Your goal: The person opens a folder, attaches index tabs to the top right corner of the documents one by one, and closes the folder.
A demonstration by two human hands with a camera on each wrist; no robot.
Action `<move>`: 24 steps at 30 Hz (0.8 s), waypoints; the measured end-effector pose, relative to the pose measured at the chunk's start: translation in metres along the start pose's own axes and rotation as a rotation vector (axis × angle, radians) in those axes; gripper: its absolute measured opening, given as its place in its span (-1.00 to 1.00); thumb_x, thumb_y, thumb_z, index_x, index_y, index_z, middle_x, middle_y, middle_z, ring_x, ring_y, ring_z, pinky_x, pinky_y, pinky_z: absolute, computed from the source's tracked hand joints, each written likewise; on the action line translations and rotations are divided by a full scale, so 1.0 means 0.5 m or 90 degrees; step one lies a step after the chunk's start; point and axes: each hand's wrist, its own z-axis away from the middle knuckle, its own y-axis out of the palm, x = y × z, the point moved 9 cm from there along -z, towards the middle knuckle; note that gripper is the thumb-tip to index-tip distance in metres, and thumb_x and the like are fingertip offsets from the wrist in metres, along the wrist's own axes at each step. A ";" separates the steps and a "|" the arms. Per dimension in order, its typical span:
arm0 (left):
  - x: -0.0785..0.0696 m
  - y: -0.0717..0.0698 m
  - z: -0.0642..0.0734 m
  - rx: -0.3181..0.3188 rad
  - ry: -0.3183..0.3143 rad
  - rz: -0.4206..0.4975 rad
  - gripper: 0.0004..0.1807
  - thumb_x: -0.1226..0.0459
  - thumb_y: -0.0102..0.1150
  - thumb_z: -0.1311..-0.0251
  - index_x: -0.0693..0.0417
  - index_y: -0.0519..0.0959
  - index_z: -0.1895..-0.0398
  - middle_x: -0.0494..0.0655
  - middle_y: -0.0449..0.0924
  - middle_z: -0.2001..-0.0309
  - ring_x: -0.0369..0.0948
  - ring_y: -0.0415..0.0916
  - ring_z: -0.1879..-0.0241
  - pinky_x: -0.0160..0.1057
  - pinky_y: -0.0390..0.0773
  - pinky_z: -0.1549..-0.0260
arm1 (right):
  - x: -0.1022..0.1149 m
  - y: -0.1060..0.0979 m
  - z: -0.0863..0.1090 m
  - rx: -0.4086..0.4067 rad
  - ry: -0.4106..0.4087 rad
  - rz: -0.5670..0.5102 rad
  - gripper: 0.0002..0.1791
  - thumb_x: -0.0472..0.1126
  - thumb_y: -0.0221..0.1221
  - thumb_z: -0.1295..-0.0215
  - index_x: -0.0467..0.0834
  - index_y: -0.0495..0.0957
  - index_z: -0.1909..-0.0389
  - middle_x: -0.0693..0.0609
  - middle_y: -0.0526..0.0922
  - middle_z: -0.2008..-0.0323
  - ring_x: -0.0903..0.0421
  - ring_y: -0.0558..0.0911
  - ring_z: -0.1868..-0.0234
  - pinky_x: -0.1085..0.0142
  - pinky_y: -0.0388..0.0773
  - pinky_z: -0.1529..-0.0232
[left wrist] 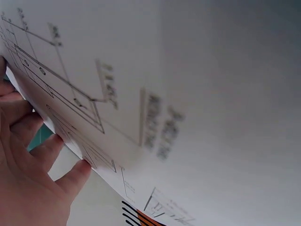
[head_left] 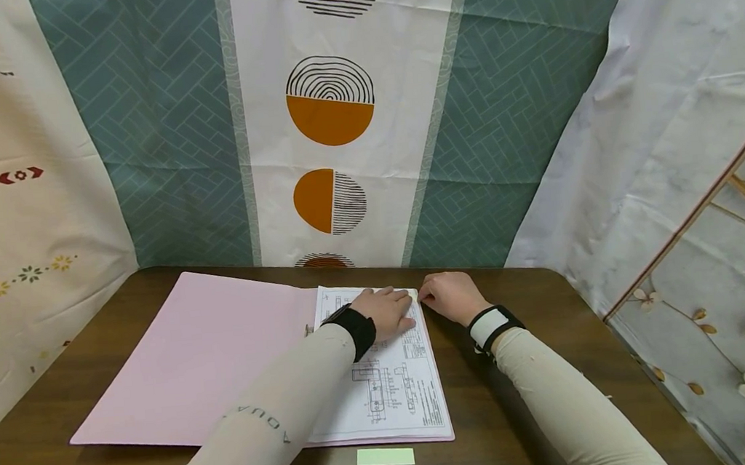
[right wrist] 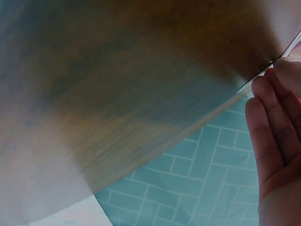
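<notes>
A pink folder point(head_left: 224, 353) lies opened out on the table, with a stack of printed technical drawings point(head_left: 393, 406) on its right side. My left hand point(head_left: 385, 313) rests on the upper part of the top sheet point(left wrist: 117, 108), fingers spread and pointing right. At the sheet's upper right edge my right hand point(head_left: 451, 295) pinches a small pale yellow-green sticky note point(head_left: 413, 296) between thumb and fingertips. In the right wrist view, the right hand point(right wrist: 282, 136) has its thumb and fingertips together right at the paper edge, partly cut off by the frame.
A light green sticky note pad point(head_left: 385, 458) lies on the brown wooden table point(head_left: 518, 411) in front of the folder. A metal binder clip point(head_left: 309, 330) shows at the folder's spine. Patterned curtains point(head_left: 336, 191) hang behind the table's far edge and along both sides.
</notes>
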 end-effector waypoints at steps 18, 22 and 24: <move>-0.004 0.048 -0.047 0.011 0.023 -0.103 -0.26 -0.24 -0.14 -0.71 -0.14 0.26 -0.76 -0.21 0.23 -0.71 -0.12 0.20 -0.67 0.15 0.35 -0.52 | -0.001 -0.002 0.000 0.011 0.000 -0.004 -0.88 -0.27 0.54 -0.34 -0.03 0.91 0.15 0.11 0.83 0.20 0.09 0.82 0.14 0.14 0.76 0.07; 0.009 0.055 -0.057 0.005 0.001 -0.083 -0.24 -0.28 -0.12 -0.68 -0.16 0.28 -0.75 -0.22 0.27 -0.70 -0.11 0.22 -0.66 0.18 0.34 -0.51 | -0.001 -0.001 0.001 0.010 0.005 -0.003 -0.88 -0.28 0.54 -0.34 -0.04 0.91 0.15 0.10 0.84 0.19 0.08 0.83 0.14 0.14 0.76 0.05; 0.015 0.056 -0.059 0.006 -0.014 -0.068 -0.22 -0.29 -0.11 -0.67 -0.16 0.28 -0.75 -0.22 0.27 -0.69 -0.10 0.21 -0.66 0.20 0.32 -0.52 | -0.002 0.000 0.000 0.010 0.008 -0.004 -0.88 -0.28 0.54 -0.35 -0.04 0.91 0.15 0.10 0.84 0.19 0.08 0.83 0.14 0.14 0.76 0.05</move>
